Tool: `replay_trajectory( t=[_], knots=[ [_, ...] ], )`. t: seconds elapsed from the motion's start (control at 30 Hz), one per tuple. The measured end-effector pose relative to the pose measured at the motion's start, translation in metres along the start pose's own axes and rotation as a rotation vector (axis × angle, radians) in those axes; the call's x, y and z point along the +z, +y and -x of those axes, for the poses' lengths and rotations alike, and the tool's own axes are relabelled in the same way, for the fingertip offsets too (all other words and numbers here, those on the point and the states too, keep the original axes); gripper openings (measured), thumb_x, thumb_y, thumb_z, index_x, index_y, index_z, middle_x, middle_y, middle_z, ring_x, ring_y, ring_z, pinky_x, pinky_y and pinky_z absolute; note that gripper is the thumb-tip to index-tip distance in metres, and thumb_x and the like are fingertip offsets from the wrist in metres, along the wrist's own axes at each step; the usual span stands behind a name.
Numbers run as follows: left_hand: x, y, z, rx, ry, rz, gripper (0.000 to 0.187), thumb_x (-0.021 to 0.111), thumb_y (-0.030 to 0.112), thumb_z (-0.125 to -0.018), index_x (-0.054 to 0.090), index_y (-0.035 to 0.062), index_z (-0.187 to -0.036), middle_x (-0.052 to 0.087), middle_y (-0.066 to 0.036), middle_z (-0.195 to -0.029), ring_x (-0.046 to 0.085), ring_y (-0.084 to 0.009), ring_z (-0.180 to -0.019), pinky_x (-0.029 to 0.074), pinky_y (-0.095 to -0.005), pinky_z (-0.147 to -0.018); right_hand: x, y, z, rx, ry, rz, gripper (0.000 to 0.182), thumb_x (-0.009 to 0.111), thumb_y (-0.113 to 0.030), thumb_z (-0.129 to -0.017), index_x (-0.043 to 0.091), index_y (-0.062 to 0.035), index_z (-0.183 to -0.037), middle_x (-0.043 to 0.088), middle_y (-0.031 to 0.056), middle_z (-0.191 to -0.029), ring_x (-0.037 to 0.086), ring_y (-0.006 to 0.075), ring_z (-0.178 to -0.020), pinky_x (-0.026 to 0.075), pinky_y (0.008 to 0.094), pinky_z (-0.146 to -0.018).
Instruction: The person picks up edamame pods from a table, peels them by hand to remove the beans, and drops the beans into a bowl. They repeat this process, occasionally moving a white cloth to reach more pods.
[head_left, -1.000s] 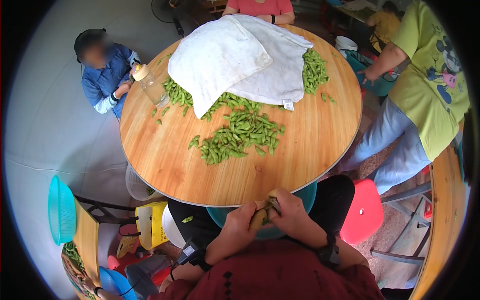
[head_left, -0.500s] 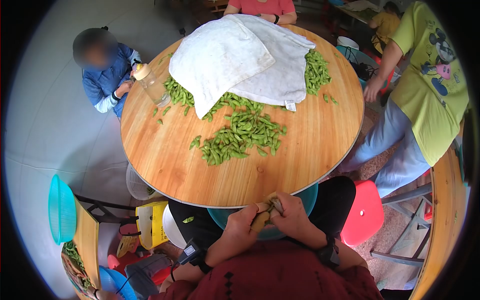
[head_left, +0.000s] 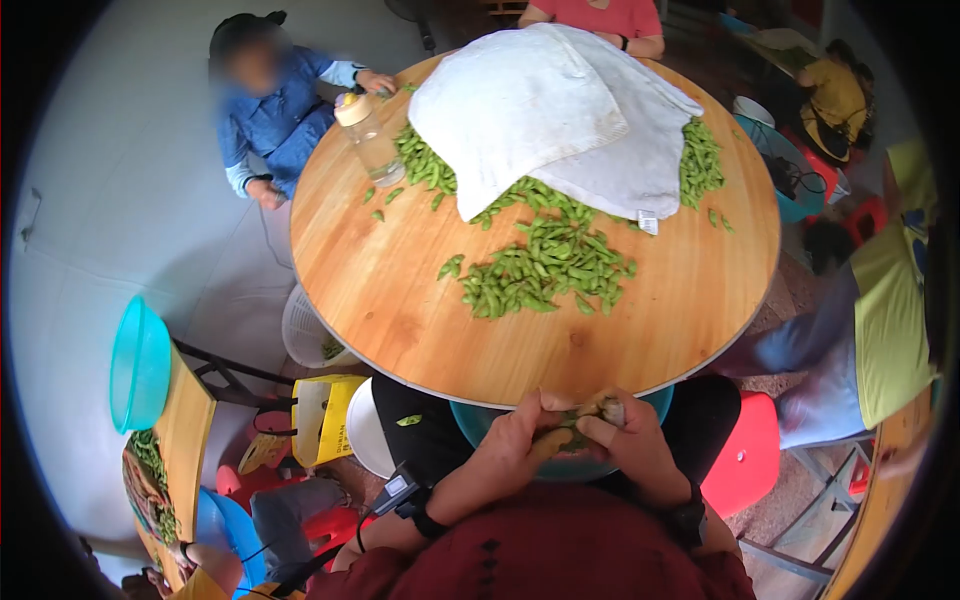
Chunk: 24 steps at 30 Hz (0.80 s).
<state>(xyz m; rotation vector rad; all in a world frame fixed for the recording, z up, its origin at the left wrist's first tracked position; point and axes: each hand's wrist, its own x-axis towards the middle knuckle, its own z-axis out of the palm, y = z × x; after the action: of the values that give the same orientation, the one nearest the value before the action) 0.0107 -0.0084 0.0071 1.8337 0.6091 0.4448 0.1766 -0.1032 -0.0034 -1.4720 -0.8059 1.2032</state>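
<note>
Both my hands meet just below the near edge of the round wooden table, over a teal basin on my lap. My left hand and my right hand pinch the same green bean pod between fingertips. A loose heap of green pods lies on the table in front of me. Further back a white cloth covers a larger pile of pods.
A plastic bottle stands at the table's far left, beside a seated person in blue. A person in yellow-green stands at the right near a red stool. A teal bowl, yellow bin and white basket sit left.
The view has shifted, so the table now sits further right. The person in yellow-green has moved toward the right edge. My hands keep working the pod over the basin.
</note>
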Motion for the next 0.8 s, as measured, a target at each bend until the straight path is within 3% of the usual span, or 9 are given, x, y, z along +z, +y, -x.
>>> replay_trajectory(
  t=[0.1,0.2,0.27,0.33,0.47,0.57,0.6,0.67,0.8],
  knots=[
    [-0.003,-0.003,0.003,-0.153,0.023,0.091,0.019,0.061,0.005,-0.088,0.057,0.0011,-0.106,0.068,-0.014,-0.090,0.068,-0.0258,-0.087,0.052,-0.0313,-0.075,0.001,-0.002,0.002,-0.036,-0.032,-0.111,0.009,0.065,-0.007,-0.086,0.058,-0.0014,-0.089,0.055,0.0006,-0.063,0.049,0.0060,-0.051,0.038,0.0226,-0.046],
    [-0.006,-0.014,0.006,0.054,0.018,-0.023,0.012,0.061,0.008,-0.088,0.059,0.0013,-0.098,0.066,-0.015,-0.085,0.067,-0.0302,-0.080,0.052,-0.0339,-0.069,0.002,-0.002,-0.005,-0.022,-0.076,-0.079,0.010,0.065,-0.005,-0.085,0.059,-0.0006,-0.090,0.057,0.0041,-0.069,0.053,0.0110,-0.055,0.042,0.0253,-0.051],
    [-0.004,-0.020,0.006,0.136,0.092,-0.158,0.010,0.061,0.011,-0.088,0.060,0.0013,-0.092,0.065,-0.015,-0.082,0.065,-0.0326,-0.075,0.051,-0.0352,-0.065,0.011,-0.001,-0.012,-0.642,0.225,0.504,0.013,0.065,-0.005,-0.083,0.061,0.0007,-0.094,0.059,0.0099,-0.080,0.058,0.0191,-0.065,0.046,0.0291,-0.060],
    [-0.005,-0.020,0.010,0.100,0.128,-0.205,0.011,0.060,0.011,-0.088,0.061,0.0014,-0.093,0.063,-0.017,-0.078,0.063,-0.0340,-0.072,0.050,-0.0371,-0.063,0.019,-0.008,-0.005,-0.649,0.308,0.527,0.015,0.067,-0.006,-0.082,0.063,0.0014,-0.095,0.060,0.0144,-0.088,0.061,0.0249,-0.074,0.048,0.0316,-0.067],
    [-0.001,-0.012,0.008,0.202,0.152,-0.324,0.008,0.062,0.008,-0.084,0.060,0.0019,-0.089,0.060,-0.016,-0.074,0.061,-0.0341,-0.068,0.049,-0.0403,-0.059,0.018,-0.006,-0.001,-0.501,0.154,0.480,0.011,0.065,-0.007,-0.084,0.064,0.0022,-0.090,0.063,0.0122,-0.082,0.061,0.0206,-0.070,0.049,0.0292,-0.066],
    [0.000,-0.005,0.004,0.354,0.141,-0.313,0.010,0.065,0.007,-0.080,0.059,0.0026,-0.086,0.058,-0.013,-0.073,0.060,-0.0328,-0.066,0.049,-0.0399,-0.057,0.019,0.004,0.001,-0.183,0.080,0.026,0.011,0.060,-0.007,-0.088,0.064,0.0015,-0.093,0.064,0.0057,-0.078,0.058,0.0104,-0.061,0.046,0.0238,-0.052],
    [0.000,-0.003,0.000,0.438,0.130,-0.286,0.011,0.067,0.007,-0.078,0.059,0.0029,-0.085,0.058,-0.012,-0.072,0.060,-0.0317,-0.065,0.048,-0.0388,-0.056,0.017,0.004,0.001,-0.179,0.135,0.038,0.011,0.060,-0.007,-0.088,0.064,0.0015,-0.093,0.064,0.0057,-0.078,0.058,0.0104,-0.061,0.046,0.0238,-0.052],
    [0.001,-0.007,-0.002,0.508,0.037,-0.301,0.013,0.069,0.006,-0.076,0.060,0.0031,-0.085,0.058,-0.011,-0.072,0.060,-0.0303,-0.064,0.048,-0.0378,-0.056,0.011,0.005,0.000,0.129,-0.026,-0.325,0.011,0.058,-0.009,-0.091,0.063,-0.0016,-0.096,0.062,0.0039,-0.076,0.054,0.0087,-0.056,0.040,0.0214,-0.047],
    [-0.005,-0.012,-0.012,0.564,-0.096,-0.346,0.016,0.071,0.004,-0.074,0.060,0.0035,-0.086,0.057,-0.010,-0.071,0.059,-0.0277,-0.063,0.047,-0.0362,-0.054,-0.005,0.009,0.000,0.192,-0.216,-0.584,0.010,0.056,-0.009,-0.092,0.062,-0.0030,-0.096,0.059,0.0026,-0.072,0.049,0.0066,-0.053,0.035,0.0201,-0.045]
  ],
)
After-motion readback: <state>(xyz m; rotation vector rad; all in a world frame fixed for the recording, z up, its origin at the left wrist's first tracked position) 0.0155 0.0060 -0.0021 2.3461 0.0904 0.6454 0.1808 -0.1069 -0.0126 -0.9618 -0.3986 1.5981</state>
